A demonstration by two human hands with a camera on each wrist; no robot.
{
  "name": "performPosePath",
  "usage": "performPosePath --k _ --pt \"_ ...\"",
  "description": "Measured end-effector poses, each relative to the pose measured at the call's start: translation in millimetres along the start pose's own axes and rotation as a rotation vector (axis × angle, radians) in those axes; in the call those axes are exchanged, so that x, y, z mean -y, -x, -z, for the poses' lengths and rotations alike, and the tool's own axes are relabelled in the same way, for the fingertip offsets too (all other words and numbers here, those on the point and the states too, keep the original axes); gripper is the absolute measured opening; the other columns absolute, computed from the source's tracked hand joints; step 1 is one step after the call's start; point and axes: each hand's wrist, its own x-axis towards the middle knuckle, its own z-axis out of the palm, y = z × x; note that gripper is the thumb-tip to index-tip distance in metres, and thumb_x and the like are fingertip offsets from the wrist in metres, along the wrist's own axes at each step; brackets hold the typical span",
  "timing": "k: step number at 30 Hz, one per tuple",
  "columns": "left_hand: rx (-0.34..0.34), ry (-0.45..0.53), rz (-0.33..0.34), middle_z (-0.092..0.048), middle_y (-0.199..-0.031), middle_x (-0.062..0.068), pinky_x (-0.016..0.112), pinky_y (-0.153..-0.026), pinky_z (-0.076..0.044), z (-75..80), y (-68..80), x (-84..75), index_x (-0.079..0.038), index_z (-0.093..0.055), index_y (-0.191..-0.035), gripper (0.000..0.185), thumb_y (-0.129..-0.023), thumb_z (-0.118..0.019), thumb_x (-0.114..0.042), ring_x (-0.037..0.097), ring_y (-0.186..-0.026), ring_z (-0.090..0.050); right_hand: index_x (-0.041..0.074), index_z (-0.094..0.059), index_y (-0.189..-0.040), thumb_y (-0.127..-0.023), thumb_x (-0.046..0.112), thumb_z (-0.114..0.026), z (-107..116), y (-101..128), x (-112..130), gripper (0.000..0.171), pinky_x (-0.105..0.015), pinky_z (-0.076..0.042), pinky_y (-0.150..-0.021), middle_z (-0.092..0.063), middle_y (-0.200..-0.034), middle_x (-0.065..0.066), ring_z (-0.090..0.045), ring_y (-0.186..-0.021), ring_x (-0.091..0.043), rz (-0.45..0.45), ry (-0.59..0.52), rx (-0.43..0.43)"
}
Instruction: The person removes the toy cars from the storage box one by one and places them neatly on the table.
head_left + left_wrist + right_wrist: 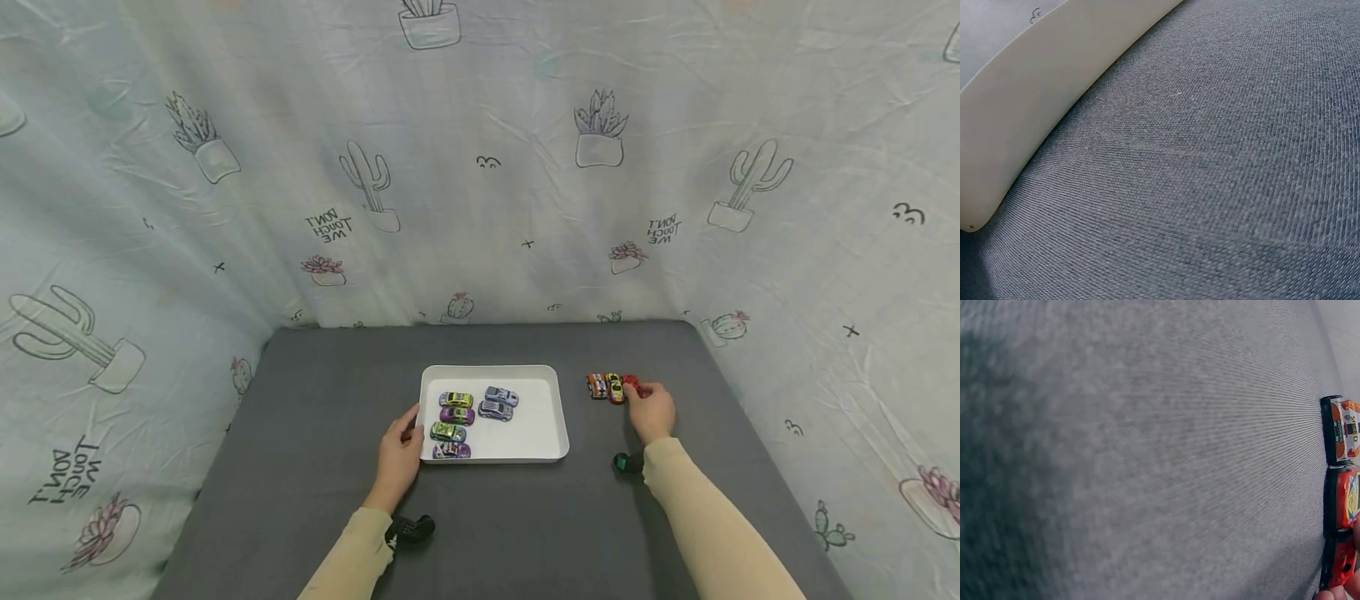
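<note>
White tray (532, 421), shallow, rectangular, rounded corners, on a grey tabletop (517, 533). Red car (632, 382), a small glossy toy with a black base, stands to the right of the tray, pinched between the thumb and fingers of the right hand (651, 412). Beside it, on the side nearer the tray, a yellow-and-red car (615, 388), then an orange-and-white car (597, 386), set in a row. Within the tray's left part, a column of four cars: yellow (456, 399), purple (457, 415), green (447, 432), white-and-purple (452, 450); at the tray's middle, two silver-blue cars (496, 410). Left hand (397, 462) touches the tray's left rim; whether its fingers curl round it, one cannot tell.
</note>
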Motion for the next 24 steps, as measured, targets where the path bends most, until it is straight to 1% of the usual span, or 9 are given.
performPosePath --k 7,11,14,19,21,24 --pt "0.004 0.011 0.007 -0.059 -0.104 0.008 0.028 -0.071 -0.051 -0.1 0.2 -0.4 -0.016 -0.054 -0.14 0.041 -0.099 -0.054 -0.015 0.017 -0.087 -0.058 -0.008 -0.061 -0.115 -0.098 0.03 -0.057 2.2 3.8 1.2 0.042 -0.051 -0.043 -0.081 -0.06 -0.103 -0.025 -0.055 -0.094 -0.039 0.029 -0.013 -0.015" --pt "0.002 0.002 0.004 -0.059 -0.105 0.008 0.029 -0.072 -0.051 0.0 0.7 -0.7 -0.016 -0.053 -0.141 0.041 -0.099 -0.054 -0.015 0.017 -0.088 -0.058 -0.008 -0.059 -0.116 -0.098 0.029 -0.057 4.5 6.2 1.9 0.042 -0.051 -0.042 -0.083 -0.059 -0.105 -0.025 -0.055 -0.096 -0.038 0.036 -0.038 -0.007" --pt "0.001 -0.003 -0.003 -0.059 -0.106 0.01 0.031 -0.073 -0.051 -0.2 0.8 -1.0 -0.015 -0.053 -0.141 0.041 -0.1 -0.054 -0.014 0.018 -0.088 -0.058 -0.008 -0.058 -0.119 -0.098 0.031 -0.057 8.1 7.7 0.5 0.044 -0.052 -0.042 -0.087 -0.059 -0.109 -0.026 -0.055 -0.101 -0.039 0.048 -0.057 0.011" --pt "0.006 -0.002 -0.003 -0.059 -0.109 0.01 0.031 -0.073 -0.051 -0.3 0.2 0.5 -0.015 -0.052 -0.141 0.042 -0.1 -0.054 -0.015 0.019 -0.089 -0.058 -0.006 -0.055 -0.127 -0.097 0.038 -0.057 16.2 12.3 2.6 0.053 -0.053 -0.042 -0.091 -0.058 -0.118 -0.026 -0.053 -0.11 -0.04 0.055 -0.086 0.063" --pt "0.008 -0.005 -0.004 -0.059 -0.11 0.01 0.031 -0.073 -0.051 0.1 -0.1 0.8 -0.015 -0.052 -0.141 0.042 -0.1 -0.054 -0.016 0.019 -0.09 -0.058 -0.005 -0.053 -0.129 -0.097 0.041 -0.057 18.1 14.6 6.2 0.056 -0.052 -0.043 -0.091 -0.057 -0.121 -0.025 -0.053 -0.111 -0.038 0.064 -0.089 0.082" --pt "0.023 -0.013 -0.007 -0.059 -0.113 0.012 0.033 -0.073 -0.052 1.6 -0.5 1.3 -0.014 -0.051 -0.142 0.042 -0.1 -0.055 -0.016 0.021 -0.091 -0.058 -0.003 -0.053 -0.131 -0.096 0.041 -0.059 19.8 19.9 15.7 0.057 -0.05 -0.046 -0.087 -0.057 -0.121 -0.022 -0.054 -0.108 -0.035 0.1 -0.1 0.103"
